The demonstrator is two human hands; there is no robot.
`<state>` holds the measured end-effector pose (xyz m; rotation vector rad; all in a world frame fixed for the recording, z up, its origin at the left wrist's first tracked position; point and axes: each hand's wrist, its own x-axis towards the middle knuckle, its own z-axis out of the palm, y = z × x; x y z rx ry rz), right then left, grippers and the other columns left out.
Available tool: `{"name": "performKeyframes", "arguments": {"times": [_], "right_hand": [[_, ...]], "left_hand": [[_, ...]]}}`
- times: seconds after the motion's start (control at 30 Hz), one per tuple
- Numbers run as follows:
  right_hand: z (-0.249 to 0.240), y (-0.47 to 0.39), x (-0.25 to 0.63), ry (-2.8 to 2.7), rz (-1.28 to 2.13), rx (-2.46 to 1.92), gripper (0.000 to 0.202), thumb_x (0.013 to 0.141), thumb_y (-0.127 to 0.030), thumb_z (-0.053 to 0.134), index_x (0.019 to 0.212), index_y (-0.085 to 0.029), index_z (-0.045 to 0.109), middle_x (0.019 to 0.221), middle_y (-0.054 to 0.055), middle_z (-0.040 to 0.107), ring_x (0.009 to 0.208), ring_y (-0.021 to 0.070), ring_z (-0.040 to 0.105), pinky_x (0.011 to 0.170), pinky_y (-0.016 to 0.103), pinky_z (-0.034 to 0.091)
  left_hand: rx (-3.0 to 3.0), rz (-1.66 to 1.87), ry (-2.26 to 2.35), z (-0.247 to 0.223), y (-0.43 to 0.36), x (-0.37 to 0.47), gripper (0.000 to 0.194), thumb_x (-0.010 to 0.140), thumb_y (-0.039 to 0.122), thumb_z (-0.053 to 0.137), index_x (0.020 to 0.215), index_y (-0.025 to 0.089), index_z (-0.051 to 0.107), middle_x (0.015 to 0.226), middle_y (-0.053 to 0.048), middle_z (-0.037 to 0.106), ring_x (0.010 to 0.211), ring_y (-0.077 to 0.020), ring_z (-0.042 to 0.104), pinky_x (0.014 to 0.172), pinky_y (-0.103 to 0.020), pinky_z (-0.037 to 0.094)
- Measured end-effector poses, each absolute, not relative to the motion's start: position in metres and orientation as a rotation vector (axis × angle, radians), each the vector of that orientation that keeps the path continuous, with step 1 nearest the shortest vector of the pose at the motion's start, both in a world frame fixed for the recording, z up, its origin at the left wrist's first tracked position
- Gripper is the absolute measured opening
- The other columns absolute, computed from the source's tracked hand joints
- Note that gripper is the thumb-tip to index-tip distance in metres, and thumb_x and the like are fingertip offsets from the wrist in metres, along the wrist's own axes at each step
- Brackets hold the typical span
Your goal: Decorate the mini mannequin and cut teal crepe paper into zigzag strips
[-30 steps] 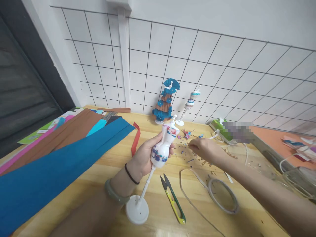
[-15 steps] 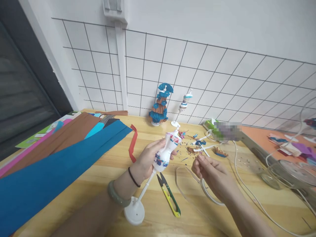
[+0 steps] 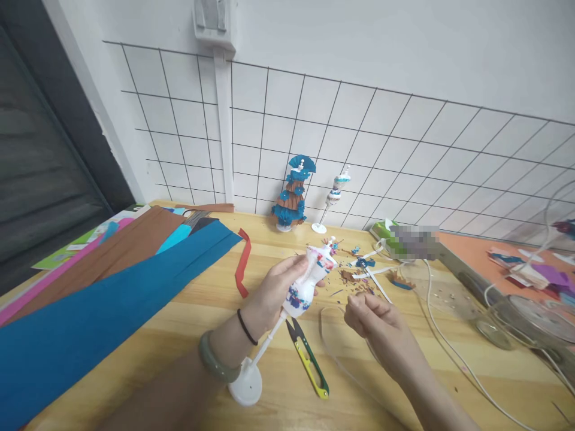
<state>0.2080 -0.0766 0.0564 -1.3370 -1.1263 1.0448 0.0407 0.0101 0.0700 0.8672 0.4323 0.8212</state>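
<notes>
Holding a white miniature dress form [image 3: 311,278] at a slant over the table's middle, with the left hand's [image 3: 273,293] fingers wrapped round the torso; cannot tell whether resting the base on the wood. Over to the right hand [image 3: 375,322], just beside it, with fingertips bunched narrow; cannot tell whether pinching anything. On to the print: spotting pale labels [image 3: 77,246] at far left, too small to read, and meeting a pixelated patch on the green packet [image 3: 383,228] at back right. Down to a pale wooden tabletop [image 3: 179,314], streaked with grain, strewn with paper scraps [image 3: 353,278] behind the hands, and spread at left with blue crepe paper [image 3: 112,293] over brown. Near the form, seeing yellow-and-green thread snips [image 3: 307,365]. At the back, catching a form dressed in blue and brown ruffles [image 3: 291,199] and, beside it, a slimmer painted form [image 3: 334,196]. Beyond, looking up a white wall [image 3: 404,48] lined below with a black grid [image 3: 340,81], then left to dark slatted panelling [image 3: 40,143].
</notes>
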Motion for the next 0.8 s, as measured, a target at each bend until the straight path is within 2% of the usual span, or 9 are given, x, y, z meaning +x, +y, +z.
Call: {"name": "performKeyframes", "arguments": {"times": [0.1,0.2,0.27,0.33,0.4,0.6,0.8], "right_hand": [[0.062,-0.077,0.202,-1.192,0.723,-1.483,0.034,0.077,-0.044,0.063,0.058,-0.019,0.050,0.058,-0.003,0.047,0.056,0.0113,0.040,0.055,0.027,0.030],[0.068,-0.075,0.197,-1.210,0.478,-1.439,0.020,0.074,-0.039,0.068,0.079,-0.022,0.059,0.075,0.001,0.057,0.071,0.0159,0.052,0.068,0.031,0.040],[0.071,-0.073,0.194,-1.174,0.429,-1.377,0.030,0.072,-0.036,0.070,0.097,-0.024,0.058,0.083,0.002,0.059,0.080,0.0184,0.056,0.075,0.035,0.043],[0.073,-0.071,0.191,-1.127,0.446,-1.319,0.039,0.072,-0.035,0.070,0.106,-0.025,0.054,0.089,0.003,0.060,0.086,0.0197,0.057,0.079,0.037,0.045],[0.076,-0.070,0.189,-1.089,0.482,-1.265,0.039,0.073,-0.034,0.070,0.107,-0.026,0.053,0.093,0.004,0.060,0.090,0.0199,0.058,0.081,0.037,0.046],[0.089,-0.066,0.191,-0.968,0.499,-1.268,0.036,0.076,-0.037,0.067,0.108,-0.027,0.056,0.097,0.004,0.063,0.092,0.0181,0.059,0.081,0.032,0.047],[0.108,-0.058,0.195,-0.892,0.639,-1.203,0.038,0.072,-0.039,0.070,0.107,-0.026,0.060,0.094,0.003,0.066,0.086,0.0161,0.059,0.073,0.028,0.047]], "left_hand": [[0.861,0.858,0.432,0.074,0.006,0.043,0.036,0.075,0.039,0.064,0.100,0.013,0.060,0.081,-0.007,0.067,0.065,-0.0115,0.060,0.054,-0.019,0.039],[0.863,0.878,0.430,0.076,0.003,0.046,0.039,0.072,0.037,0.068,0.102,0.014,0.059,0.088,-0.007,0.067,0.072,-0.0123,0.060,0.059,-0.019,0.040],[0.884,0.879,0.451,0.075,0.003,0.046,0.041,0.072,0.037,0.069,0.104,0.015,0.058,0.091,-0.007,0.066,0.076,-0.0130,0.060,0.062,-0.021,0.041],[0.909,0.883,0.474,0.074,0.003,0.046,0.042,0.072,0.037,0.069,0.106,0.015,0.057,0.094,-0.007,0.066,0.080,-0.0139,0.060,0.066,-0.022,0.042],[0.935,0.879,0.491,0.072,0.002,0.046,0.045,0.071,0.037,0.069,0.108,0.015,0.056,0.094,-0.007,0.065,0.080,-0.0143,0.060,0.067,-0.023,0.042],[1.064,0.846,0.561,0.076,-0.003,0.042,0.054,0.071,0.035,0.069,0.117,0.014,0.049,0.080,-0.003,0.063,0.062,-0.0092,0.054,0.061,-0.024,0.040],[1.175,0.870,0.565,0.085,-0.011,0.044,0.059,0.066,0.024,0.073,0.117,0.015,0.046,0.095,-0.006,0.061,0.082,-0.0135,0.056,0.075,-0.027,0.043]]}}
